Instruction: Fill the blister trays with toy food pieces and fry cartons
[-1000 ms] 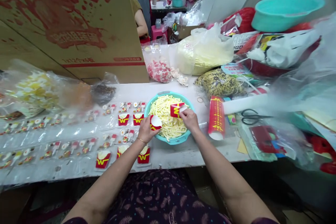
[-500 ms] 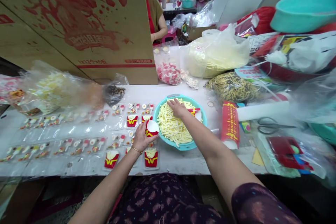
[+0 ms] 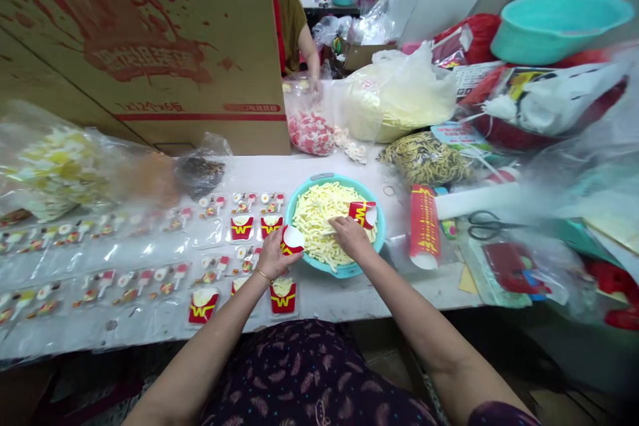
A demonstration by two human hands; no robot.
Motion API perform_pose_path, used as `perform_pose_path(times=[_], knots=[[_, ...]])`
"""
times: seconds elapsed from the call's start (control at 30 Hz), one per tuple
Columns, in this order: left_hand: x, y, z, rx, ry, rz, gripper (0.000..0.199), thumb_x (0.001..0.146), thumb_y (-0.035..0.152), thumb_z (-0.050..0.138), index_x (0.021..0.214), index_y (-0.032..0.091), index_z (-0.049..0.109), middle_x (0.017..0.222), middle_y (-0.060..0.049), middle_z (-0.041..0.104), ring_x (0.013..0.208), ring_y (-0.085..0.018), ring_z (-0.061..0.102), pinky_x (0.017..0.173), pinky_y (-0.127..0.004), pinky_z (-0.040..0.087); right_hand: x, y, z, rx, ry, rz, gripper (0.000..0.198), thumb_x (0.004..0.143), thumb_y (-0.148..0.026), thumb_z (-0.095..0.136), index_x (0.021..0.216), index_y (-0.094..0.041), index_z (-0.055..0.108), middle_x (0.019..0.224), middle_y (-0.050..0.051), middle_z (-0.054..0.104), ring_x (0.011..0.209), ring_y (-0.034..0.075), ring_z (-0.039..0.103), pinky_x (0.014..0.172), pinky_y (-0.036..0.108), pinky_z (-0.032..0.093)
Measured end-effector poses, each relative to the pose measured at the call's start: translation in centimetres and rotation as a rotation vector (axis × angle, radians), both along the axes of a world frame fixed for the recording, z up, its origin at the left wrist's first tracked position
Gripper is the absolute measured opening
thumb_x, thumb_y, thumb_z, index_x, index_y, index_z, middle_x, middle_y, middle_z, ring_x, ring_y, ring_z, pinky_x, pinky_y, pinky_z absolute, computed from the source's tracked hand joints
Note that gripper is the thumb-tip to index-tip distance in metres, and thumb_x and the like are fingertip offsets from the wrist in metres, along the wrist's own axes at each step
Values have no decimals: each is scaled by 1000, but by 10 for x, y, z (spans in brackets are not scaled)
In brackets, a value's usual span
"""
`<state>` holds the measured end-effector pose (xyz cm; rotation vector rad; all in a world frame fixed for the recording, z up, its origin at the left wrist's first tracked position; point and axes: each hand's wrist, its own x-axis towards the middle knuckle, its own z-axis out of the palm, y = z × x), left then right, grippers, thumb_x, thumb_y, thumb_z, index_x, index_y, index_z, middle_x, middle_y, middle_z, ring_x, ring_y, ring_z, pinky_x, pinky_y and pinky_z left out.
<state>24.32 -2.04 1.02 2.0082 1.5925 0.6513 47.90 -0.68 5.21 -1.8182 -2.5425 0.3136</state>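
One red carton [image 3: 293, 239] with a white inside is gripped in a worker's left hand [image 3: 272, 257], thumb and fingers closed around it, its mouth tipped up at the left rim of a turquoise basin [image 3: 344, 272]. Pale yellow fry-shaped pieces [image 3: 324, 202] heap inside the basin, where the worker's right hand [image 3: 352, 238] rests, fingers bunched and tips down on the heap; whether they pinch any pieces, one cannot tell. A second red carton [image 3: 358, 213], marked with a yellow W, lies on its side atop the heap, just beyond the right hand.

To the left, filled red cartons [image 3: 242, 227] sit on the white table [image 3: 259, 173] beside clear plastic packs of tiny food-shaped pieces [image 3: 170, 279], which run in two rows toward the left edge. To the basin's right lie a nested stack of red cartons [image 3: 424, 226] and black-handled scissors [image 3: 486, 226].

Behind the basin stand a bag of red-and-white pieces [image 3: 312, 133], a large bag of pale yellow pieces [image 3: 399, 110] and a bag of dark, stringy pieces [image 3: 426, 156]. Across the table, partly hidden by a tall cardboard box [image 3: 150, 46], a co-worker's arm [image 3: 309, 50] reaches toward the red-and-white bag.
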Motion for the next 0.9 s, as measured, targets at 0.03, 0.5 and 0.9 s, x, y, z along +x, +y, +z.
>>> perform_pose_path(times=[0.03,0.5,0.9], knots=[[2,0,-1,2,-3,-12,79,54,46,69,120,16,39,113,-12,50,107,-29,47,91,-44,39,4,-5,-2,6,32,-6,42,76,-15,51,117,-20,47,113,10,52,97,22,46,78,31,38],[12,1,5,22,33,-73,77,57,48,67,119,13,39,111,-14,50,105,-28,47,90,-43,39,20,10,-30,1,551,-198,21,69,-16,57,89,-15,63,92,7,63,88,18,53,83,32,39],[67,23,11,35,72,-191,75,53,40,70,117,16,38,104,-9,50,100,-26,47,87,-41,38,9,6,2,-542,1089,-358,37,64,-29,64,98,-16,59,81,2,63,62,12,56,54,23,46]])
